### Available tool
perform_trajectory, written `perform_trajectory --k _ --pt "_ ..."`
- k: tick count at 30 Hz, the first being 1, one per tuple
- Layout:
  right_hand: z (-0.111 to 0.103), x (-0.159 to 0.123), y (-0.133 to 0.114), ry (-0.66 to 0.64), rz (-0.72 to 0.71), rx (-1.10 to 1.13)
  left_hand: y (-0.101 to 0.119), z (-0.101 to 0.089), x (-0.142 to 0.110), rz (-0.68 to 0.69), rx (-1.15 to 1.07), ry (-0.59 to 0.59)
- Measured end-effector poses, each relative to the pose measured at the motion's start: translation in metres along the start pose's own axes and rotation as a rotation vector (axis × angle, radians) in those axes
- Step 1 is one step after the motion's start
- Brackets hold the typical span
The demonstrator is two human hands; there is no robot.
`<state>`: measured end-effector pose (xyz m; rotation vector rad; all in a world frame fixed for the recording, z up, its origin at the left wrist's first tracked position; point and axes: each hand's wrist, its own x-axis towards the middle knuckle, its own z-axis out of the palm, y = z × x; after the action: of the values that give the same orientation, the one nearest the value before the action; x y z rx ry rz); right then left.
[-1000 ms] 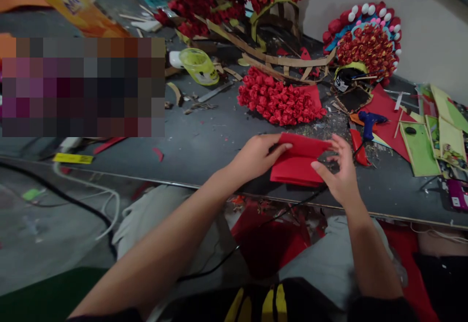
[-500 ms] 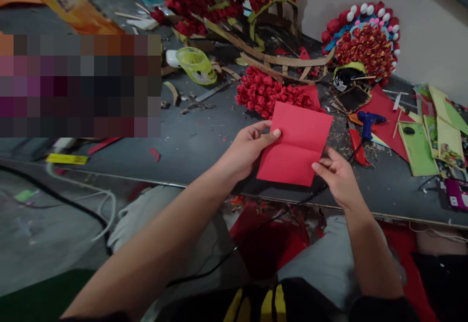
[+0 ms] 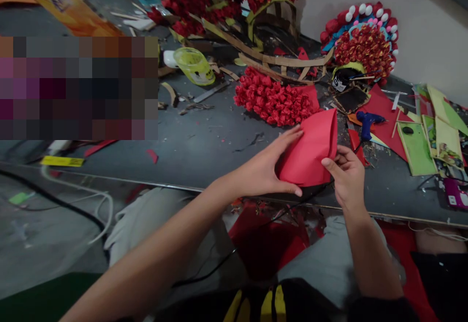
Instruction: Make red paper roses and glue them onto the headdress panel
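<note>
A sheet of red paper (image 3: 309,151) is bent over on itself above the table's front edge, its two layers parted at the right side. My left hand (image 3: 276,166) cups the paper's left side, fingers along the top and thumb along the bottom. Between thumb and fingers, my right hand (image 3: 345,171) pinches the right edge. Just behind the paper lies a cluster of red paper flowers (image 3: 274,97) on the dark table (image 3: 190,151).
A blue glue gun (image 3: 369,123) rests on red paper to the right, beside green pieces (image 3: 417,146) and a purple phone (image 3: 457,192). Behind stand a strip frame (image 3: 270,58), a flower-covered headpiece (image 3: 361,44) and a tipped yellow cup (image 3: 195,66). A blurred block covers the left.
The paper was nearly flat with a crease across it; now it is folded over. My left hand has shifted right and spread from a pinch into a wide grasp.
</note>
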<state>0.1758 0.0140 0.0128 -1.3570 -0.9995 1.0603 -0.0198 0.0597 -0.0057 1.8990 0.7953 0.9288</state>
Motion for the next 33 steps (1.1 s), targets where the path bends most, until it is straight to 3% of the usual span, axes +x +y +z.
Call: perform_trajectory --k 2,5,7,11,14,21,24,27,30,33 --pt "-0.002 0.001 0.0 0.018 -0.027 -0.014 0.005 0.002 -0.001 -0.053 -0.046 -0.108" --pt "-0.007 0.003 0.0 0.031 -0.051 -0.04 0.011 0.003 0.001 -0.158 -0.181 -0.13" --pt "-0.012 0.004 -0.001 -0.003 -0.055 -0.058 0.012 0.002 0.003 -0.211 -0.227 -0.028" --pt "-0.023 0.005 -0.006 -0.093 -0.027 -0.067 0.006 -0.005 0.007 -0.302 -0.241 0.325" --pt "-0.028 0.005 -0.007 -0.086 -0.033 -0.045 0.001 -0.007 0.009 -0.348 -0.284 0.436" --pt "-0.018 -0.001 -0.003 -0.126 -0.063 -0.01 0.0 0.0 0.012 -0.442 -0.347 0.49" --pt "-0.012 -0.005 -0.003 -0.17 -0.053 0.025 0.0 0.0 0.012 -0.548 -0.369 0.354" --pt "-0.009 -0.008 -0.004 -0.208 -0.018 0.009 0.0 0.002 0.011 -0.541 -0.415 0.275" --pt "-0.008 -0.01 -0.002 -0.224 0.012 -0.004 -0.001 0.005 0.01 -0.487 -0.525 0.3" --pt "-0.005 -0.008 0.004 -0.241 0.061 0.034 -0.003 0.009 0.01 -0.433 -0.588 0.434"
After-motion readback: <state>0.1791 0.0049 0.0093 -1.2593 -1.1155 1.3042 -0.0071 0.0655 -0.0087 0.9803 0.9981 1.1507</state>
